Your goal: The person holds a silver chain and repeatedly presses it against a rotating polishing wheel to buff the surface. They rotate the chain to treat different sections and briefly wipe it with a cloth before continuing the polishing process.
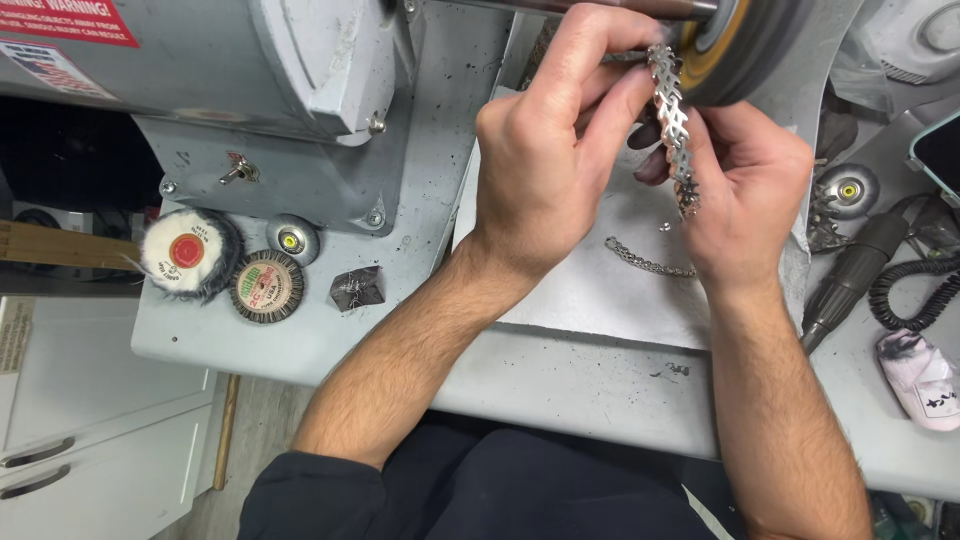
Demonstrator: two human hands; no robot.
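Hands, two, raised before one spinning-type polishing wheel on a bench motor. Left hand pinches the upper end of one silver link bracelet; right hand grips its lower end. The bracelet stands nearly upright between them, its top touching the wheel. One thin chain lies below; two buffing wheels rest far left.

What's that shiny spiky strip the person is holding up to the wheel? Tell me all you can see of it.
The metal strip looks like a silver bracelet of jagged, openwork links, bright and reflective. It hangs nearly upright, its top end pressed against the edge of the grey buffing wheel. The left hand pinches its upper part; the right hand holds the lower part, whose end pokes out below the fingers.
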